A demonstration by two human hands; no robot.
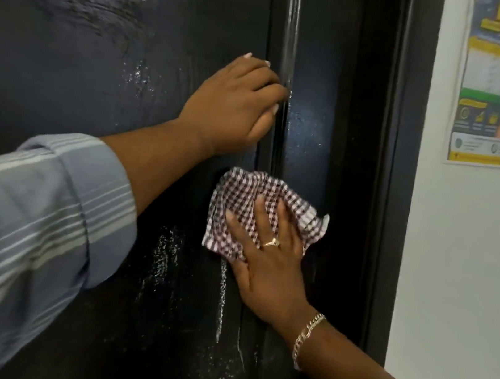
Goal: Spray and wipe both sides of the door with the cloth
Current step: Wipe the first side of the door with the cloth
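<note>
Left sleeve: striped grey fabric sleeve, nearest me.
Left hand: fingers curled round black door edge.
Right hand: flat, pressing checked cloth on edge; wet streaks run vertically below.

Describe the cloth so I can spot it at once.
Find the black door filling the left of the view, then its right edge near mid-height. The cloth lies there under the right hand, below the left hand. Its maroon-and-white checks stand out.

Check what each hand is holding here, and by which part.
The left hand grips the door by its vertical edge, fingers curled round it. The right hand holds nothing; its flat fingers press the checked cloth against the door.
</note>
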